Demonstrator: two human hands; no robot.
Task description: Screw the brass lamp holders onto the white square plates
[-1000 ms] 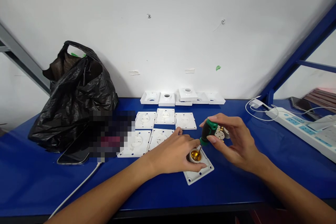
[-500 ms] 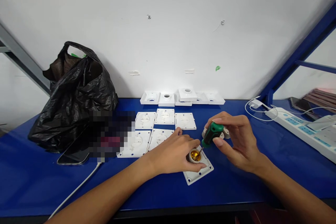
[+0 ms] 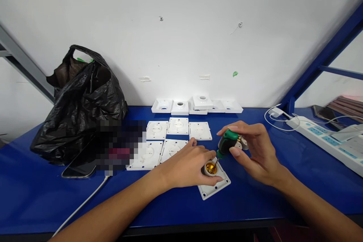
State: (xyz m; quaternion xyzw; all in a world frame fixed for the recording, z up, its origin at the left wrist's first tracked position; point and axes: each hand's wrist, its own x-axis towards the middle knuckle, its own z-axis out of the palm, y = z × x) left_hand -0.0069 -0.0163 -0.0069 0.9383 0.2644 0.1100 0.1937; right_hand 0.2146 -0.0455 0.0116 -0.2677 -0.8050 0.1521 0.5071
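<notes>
My left hand is closed round a white lamp socket with a brass-coloured inside. The socket stands upright on a white square base plate, whose near corner shows past my fingers. Between thumb and fingertips, my right hand grips a screwdriver with a green and black handle. Its shaft slants down into the socket; the tip is hidden inside. Behind the screwdriver, partly covered by my right hand, lie more white sockets on the blue table.
Several white base plates lie left of and beyond my left hand. White square covers line the wall. A black plastic bag and a phone are at left. A power strip with white cables sits at right.
The screwdriver has shifted slightly left and stands a little more upright, with my right fingers moved along its handle. My left hand and the socket have stayed put.
</notes>
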